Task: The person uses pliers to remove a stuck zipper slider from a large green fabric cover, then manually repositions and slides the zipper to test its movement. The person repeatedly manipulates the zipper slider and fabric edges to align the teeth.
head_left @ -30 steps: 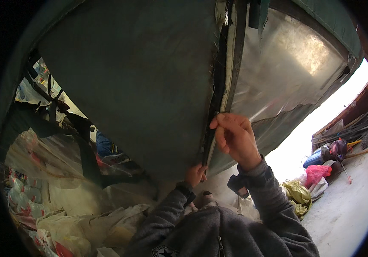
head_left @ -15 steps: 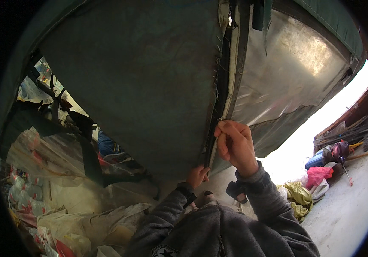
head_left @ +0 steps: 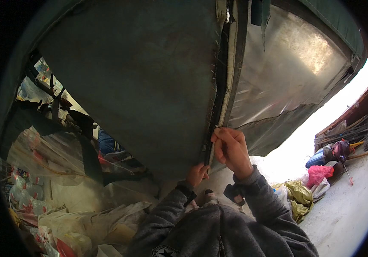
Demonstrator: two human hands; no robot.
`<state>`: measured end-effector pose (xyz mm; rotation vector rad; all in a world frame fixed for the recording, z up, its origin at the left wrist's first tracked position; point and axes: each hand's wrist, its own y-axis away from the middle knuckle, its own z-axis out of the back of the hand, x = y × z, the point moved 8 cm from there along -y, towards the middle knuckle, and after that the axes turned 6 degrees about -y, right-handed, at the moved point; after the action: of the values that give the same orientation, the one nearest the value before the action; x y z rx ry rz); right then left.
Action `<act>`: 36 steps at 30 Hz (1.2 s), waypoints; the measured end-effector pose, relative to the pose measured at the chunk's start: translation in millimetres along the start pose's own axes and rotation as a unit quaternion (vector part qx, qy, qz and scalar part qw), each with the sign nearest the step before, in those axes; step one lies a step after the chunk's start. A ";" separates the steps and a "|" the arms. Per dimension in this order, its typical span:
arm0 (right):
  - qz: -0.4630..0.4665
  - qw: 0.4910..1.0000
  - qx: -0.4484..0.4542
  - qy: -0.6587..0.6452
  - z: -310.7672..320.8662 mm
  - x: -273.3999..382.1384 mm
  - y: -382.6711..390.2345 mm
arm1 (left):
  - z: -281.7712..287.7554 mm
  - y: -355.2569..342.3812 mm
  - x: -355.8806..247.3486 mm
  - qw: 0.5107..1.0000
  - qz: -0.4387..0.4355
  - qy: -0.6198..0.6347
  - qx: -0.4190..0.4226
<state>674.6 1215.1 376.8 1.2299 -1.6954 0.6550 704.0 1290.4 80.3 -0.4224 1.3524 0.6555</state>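
Observation:
A dark green fabric panel [head_left: 128, 81] hangs before me beside a cloudy clear plastic panel [head_left: 291, 64]. Between them runs a long zipper [head_left: 220, 92] with pale edging and frayed threads. My right hand [head_left: 231, 150] is closed in a pinch on it, about halfway down the view, thumb and forefinger on what looks like the slider. My left hand [head_left: 196, 174] grips the lower end of the same zipper strip, fingers curled round it. The slider itself is mostly hidden by my fingertips.
At left lie crumpled plastic sheeting [head_left: 72, 192], clear bottles [head_left: 25, 192] and torn dark strips [head_left: 87, 150]. At right, on a pale floor [head_left: 342, 210], are dark poles [head_left: 344, 128], a pink bag [head_left: 320, 173], a yellow-green bag [head_left: 298, 197] and a blue bundle [head_left: 318, 157].
My right hand has moved steadily down along the zipper, closer to my left hand. My left hand stays at the lower end, with only slight shifts.

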 end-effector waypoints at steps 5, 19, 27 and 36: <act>0.023 1.000 0.003 0.016 -9.1 12.9 3.1 | 0.9 3.2 -9.8 1.000 -0.020 -0.014 -0.008; 0.064 0.997 0.029 0.042 -19.9 40.2 -4.2 | 1.6 3.9 -3.0 1.000 -0.019 -0.011 -0.013; 0.078 0.996 0.030 0.044 6.4 31.1 -1.9 | -0.9 16.2 11.2 0.995 0.028 0.094 -0.009; 0.004 0.995 -0.032 0.090 67.8 -16.6 1.9 | 27.5 17.2 -14.3 0.979 0.037 0.198 -0.030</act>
<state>649.8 1167.5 332.1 1.0874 -1.5597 0.6899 712.4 1318.0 100.9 -0.5749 1.7351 0.6983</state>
